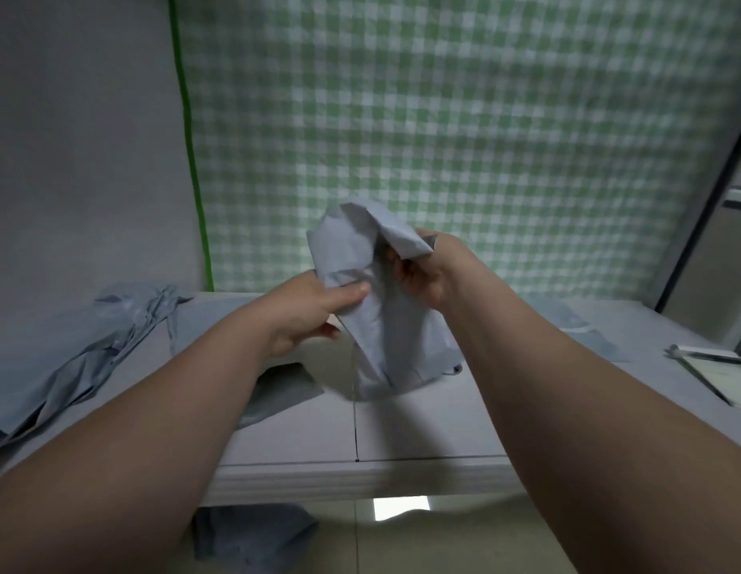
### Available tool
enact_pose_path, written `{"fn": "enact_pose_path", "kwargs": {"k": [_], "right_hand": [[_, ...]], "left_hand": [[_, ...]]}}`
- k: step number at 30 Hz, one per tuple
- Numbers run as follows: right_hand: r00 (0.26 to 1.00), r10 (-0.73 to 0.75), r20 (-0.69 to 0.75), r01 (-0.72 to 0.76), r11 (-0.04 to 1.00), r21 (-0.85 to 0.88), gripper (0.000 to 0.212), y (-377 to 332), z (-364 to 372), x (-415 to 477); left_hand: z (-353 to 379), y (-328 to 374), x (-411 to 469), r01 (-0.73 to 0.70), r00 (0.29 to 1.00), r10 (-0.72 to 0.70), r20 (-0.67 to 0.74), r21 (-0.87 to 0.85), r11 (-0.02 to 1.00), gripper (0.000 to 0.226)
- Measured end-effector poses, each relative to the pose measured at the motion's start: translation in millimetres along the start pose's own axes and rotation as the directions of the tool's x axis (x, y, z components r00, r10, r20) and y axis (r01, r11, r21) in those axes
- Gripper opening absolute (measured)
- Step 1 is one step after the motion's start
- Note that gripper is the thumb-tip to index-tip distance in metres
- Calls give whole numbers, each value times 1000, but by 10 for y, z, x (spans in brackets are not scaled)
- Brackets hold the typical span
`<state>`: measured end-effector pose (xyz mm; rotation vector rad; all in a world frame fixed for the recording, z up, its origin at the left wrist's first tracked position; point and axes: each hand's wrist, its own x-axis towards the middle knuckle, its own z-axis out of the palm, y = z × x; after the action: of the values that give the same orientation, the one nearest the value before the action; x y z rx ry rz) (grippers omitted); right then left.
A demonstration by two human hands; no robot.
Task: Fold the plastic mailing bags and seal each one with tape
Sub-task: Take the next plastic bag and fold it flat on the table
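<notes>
**Grey mailing bag held over the table**

The pale grey plastic mailing bag (377,325) was creased and limp. It hung upright above the white table (422,424), top flopped over, lower end close to the surface. The left hand (310,312) pinched its left side and the right hand (430,271) gripped the drooping top flap. More grey bags (91,345) lay heaped on the table's left.

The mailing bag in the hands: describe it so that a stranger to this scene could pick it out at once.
Find the green checked curtain behind the white table. In front of it, above the table's middle, the left hand and right hand grip one grey mailing bag. Unlike the other grey bags lying on the table to either side, it is held up and crumpled.
</notes>
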<state>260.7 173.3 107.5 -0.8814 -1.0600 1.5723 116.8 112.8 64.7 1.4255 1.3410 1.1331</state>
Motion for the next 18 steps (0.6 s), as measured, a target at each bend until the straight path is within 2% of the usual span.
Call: {"fn": "enact_pose_path", "kwargs": {"k": [2,5,8,10,13,15,18], "right_hand": [[1000,21,-21,-19,997,75,47,-39,-94,92],[1000,8,-25,-6,996,88,21,-124,-140,190],[999,-25,-31,26,999,32,31,-195,-175,330],[999,-28,-41,27,999,-27,27,-203,-211,466],[994,-34,-100,19,988,-151,33,-197,-268,679],[984,-7,-176,-18,990,-141,32,-173,-278,804],[978,-26,-207,-11,985,-174,35,-150,-280,989]], "left_hand": [[32,82,131,-26,996,26,-83,-6,1000,13],[16,161,369,-43,977,28,-209,-70,997,10],[-26,223,594,-62,946,35,-321,-75,995,11],[-78,226,721,-76,933,61,-354,-27,997,15],[-139,229,892,-81,926,85,-368,29,996,12],[-155,216,1001,-69,926,82,-367,47,996,10],[-162,190,1181,-62,923,70,-377,34,997,11]]}}
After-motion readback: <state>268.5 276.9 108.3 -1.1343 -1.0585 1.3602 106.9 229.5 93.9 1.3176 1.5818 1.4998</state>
